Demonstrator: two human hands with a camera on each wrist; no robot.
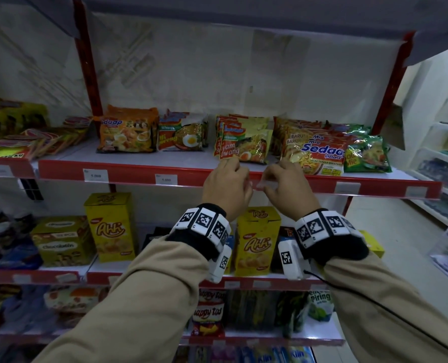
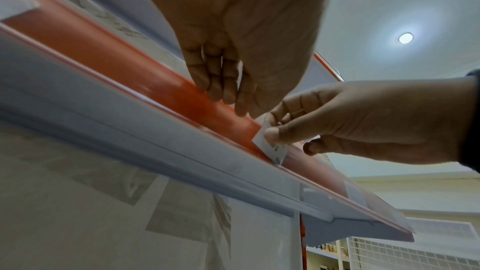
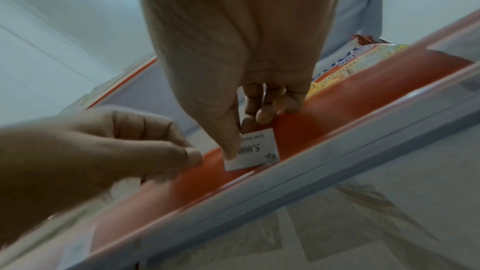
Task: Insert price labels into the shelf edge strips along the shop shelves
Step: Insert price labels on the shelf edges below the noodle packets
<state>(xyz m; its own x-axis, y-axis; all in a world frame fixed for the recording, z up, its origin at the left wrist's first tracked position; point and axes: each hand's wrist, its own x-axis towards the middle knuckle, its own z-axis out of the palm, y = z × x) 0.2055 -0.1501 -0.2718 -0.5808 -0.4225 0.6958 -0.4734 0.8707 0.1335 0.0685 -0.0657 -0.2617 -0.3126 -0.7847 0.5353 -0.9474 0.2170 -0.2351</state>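
A red shelf edge strip [image 1: 139, 171] runs along the front of the noodle shelf. My right hand [image 1: 285, 179] pinches a white price label [image 3: 257, 151] printed "Rp. 5.000" between thumb and fingers, its lower edge set against the strip [image 3: 350, 110]. The label [image 2: 272, 149] stands tilted at the strip's [image 2: 116, 63] lip. Just left of it, my left hand [image 1: 228, 179] curls its fingers [image 2: 221, 91] over the strip's top edge, fingertips on the front. In the right wrist view the left hand [image 3: 182, 155] sits right beside the label. In the head view the label [image 1: 264, 183] is mostly hidden between the hands.
Two seated price labels [image 1: 95, 176] [image 1: 166, 179] show on the strip to the left, pale tags [image 1: 348, 187] to the right. Noodle packs [image 1: 314, 150] lie close behind the hands. Yellow snack boxes [image 1: 257, 239] stand on the shelf below. Another shelf [image 1: 243, 11] overhangs.
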